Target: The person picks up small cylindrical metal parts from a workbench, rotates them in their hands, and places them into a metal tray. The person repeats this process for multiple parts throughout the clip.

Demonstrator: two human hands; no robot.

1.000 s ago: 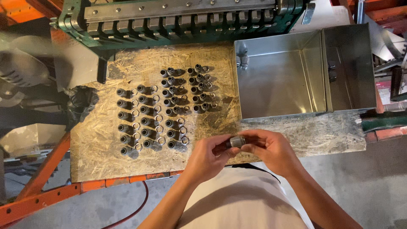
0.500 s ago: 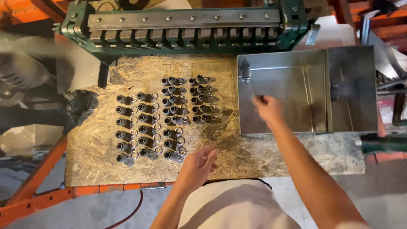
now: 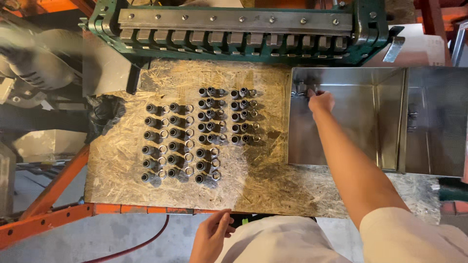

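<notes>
My right hand (image 3: 319, 101) reaches into an open sheet-metal box (image 3: 351, 146) at the right. Its fingertips are pinched on a small metal fitting (image 3: 301, 90) on the box's left inner wall; what lies between the fingers is hidden. My left hand (image 3: 212, 236) hangs low by the front edge of the chipboard top (image 3: 253, 180), fingers loosely apart and holding nothing. Several dark bolts with washers and nuts (image 3: 168, 146) lie in neat rows on the board, with a second group (image 3: 226, 114) further back.
A green metal bending machine (image 3: 239, 29) with a row of steel fingers runs along the back. Orange steel frame beams (image 3: 53, 195) sit at the lower left, with a red cable (image 3: 146, 241) on the floor. A black crumpled bag (image 3: 105, 114) lies left of the board.
Both hands held a small dark part together near the front edge. They have parted: the right hand has gone into the box to its left wall, and the left has dropped back towards my body.
</notes>
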